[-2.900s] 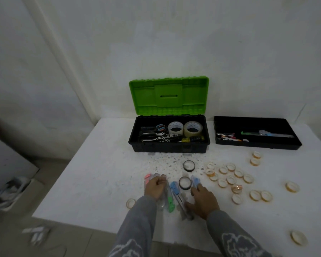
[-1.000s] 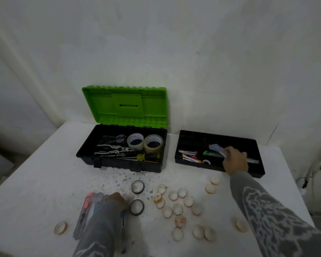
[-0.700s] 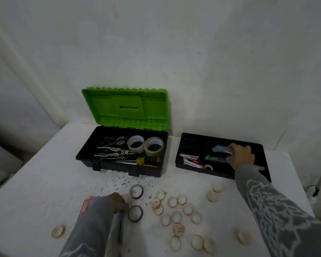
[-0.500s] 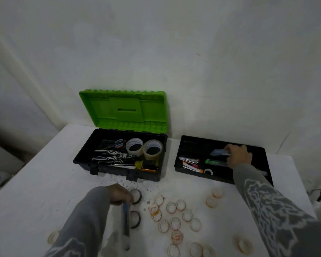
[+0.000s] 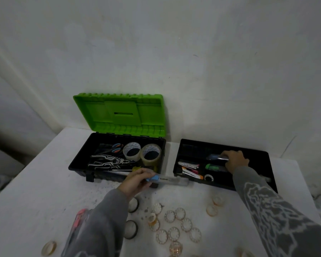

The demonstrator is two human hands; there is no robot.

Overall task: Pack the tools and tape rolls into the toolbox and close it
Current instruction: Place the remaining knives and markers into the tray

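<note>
Left hand (image 5: 135, 182) curled around the near end of a clear-cased utility knife with a blue slider (image 5: 167, 179), held just above the surface (image 5: 35, 191) in front of the open toolbox (image 5: 117, 160). The knife's long axis runs nearly level, left to right, projecting from the thumb side of this hand toward the loose black tray (image 5: 222, 164); its free tip ends just short of the tray's near left corner.

The governing relation: the tray lies ahead of the knife tip, along the knife's own axis. The toolbox well lies directly beyond the left knuckles, across that axis. By judgement, a short carry along the axis and over the tray's near wall brings the knife in lengthwise, matching the long items already there.

Right hand (image 5: 235, 161) reaches into the tray, fingers closed on a second clear knife with a blue part (image 5: 217, 157); whether it rests on the tray floor cannot be told. Just nearer than that hand lie a green-tipped knife (image 5: 214, 166), a stapler (image 5: 188, 165) and a small white roll (image 5: 208, 177).

The left hand is nearer the held knife's likely slot; the right arm crosses the tray's right half, leaving the left half free.

Small tape rolls (image 5: 174, 225) lie scattered on the surface nearer the body than both hands, unpacked; green lid (image 5: 119, 112) upright.
</note>
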